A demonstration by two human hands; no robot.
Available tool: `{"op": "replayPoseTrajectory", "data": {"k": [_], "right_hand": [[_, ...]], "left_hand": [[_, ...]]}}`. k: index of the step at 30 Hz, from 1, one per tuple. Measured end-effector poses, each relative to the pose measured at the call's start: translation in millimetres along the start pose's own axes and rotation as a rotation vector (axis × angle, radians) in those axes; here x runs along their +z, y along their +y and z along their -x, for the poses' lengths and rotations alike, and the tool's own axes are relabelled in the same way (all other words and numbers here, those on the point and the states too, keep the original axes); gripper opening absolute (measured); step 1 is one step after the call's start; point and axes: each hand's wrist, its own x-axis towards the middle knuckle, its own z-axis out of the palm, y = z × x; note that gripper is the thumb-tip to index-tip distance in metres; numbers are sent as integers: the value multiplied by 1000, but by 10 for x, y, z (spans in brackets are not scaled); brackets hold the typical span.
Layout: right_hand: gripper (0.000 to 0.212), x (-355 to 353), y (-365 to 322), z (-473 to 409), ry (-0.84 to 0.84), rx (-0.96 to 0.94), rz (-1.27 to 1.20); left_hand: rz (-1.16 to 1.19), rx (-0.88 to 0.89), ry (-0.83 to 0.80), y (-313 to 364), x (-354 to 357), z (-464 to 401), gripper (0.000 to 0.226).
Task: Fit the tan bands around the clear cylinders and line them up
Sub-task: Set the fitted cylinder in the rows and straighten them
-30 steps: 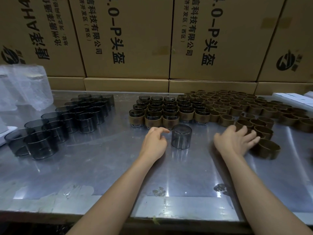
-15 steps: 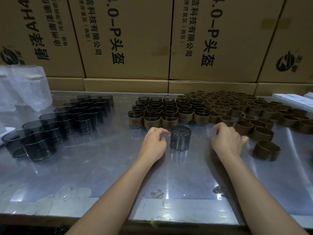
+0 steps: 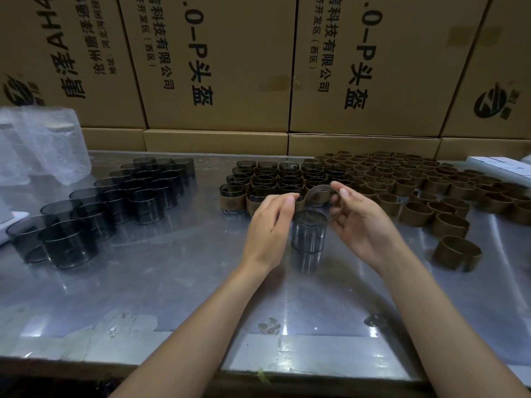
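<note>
right hand (image 3: 360,222) pinches a tan band (image 3: 319,193) at twelve o'clock above the smoky cylinder (image 3: 309,231); left hand (image 3: 268,225) half-open, empty. lower the band level, seating evenly.

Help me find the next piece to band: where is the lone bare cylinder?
The bare cylinder stands centre of the table, between both hands, just in front of the banded rows.

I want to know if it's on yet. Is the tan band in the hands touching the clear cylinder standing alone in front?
Apart. The head view shows the tan band, held by the right hand, raised above the lone clear cylinder.
</note>
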Motion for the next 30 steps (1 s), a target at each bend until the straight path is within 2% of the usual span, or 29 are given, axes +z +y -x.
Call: {"op": "replayPoseTrajectory", "data": {"k": [4,9,12,15,17,19,24,30], "right_hand": [[21,25,46,7,-73,82,60],[25,-1,67,16,-227,116,196],[34,-9,83,18,-253,77,242],[40,21,119,13,-183,-112,574],[28,62,173,10,-113,-296,751],[17,71,225,-5,-47,-383,794],[22,25,311,-103,40,-411,928],[19,26,400,-146,70,-372,810]], "left_hand": [[34,90,-17,67,-1,36,32],[-5,121,-60,78,20,55,46],[12,73,-65,48,52,66,47],[38,-32,-76,18,94,70,49],[82,-99,-117,5,126,86,46],[125,-106,-135,-10,149,92,44],[157,-152,-221,-5,143,74,53],[146,-222,-308,13,131,50,53]]}}
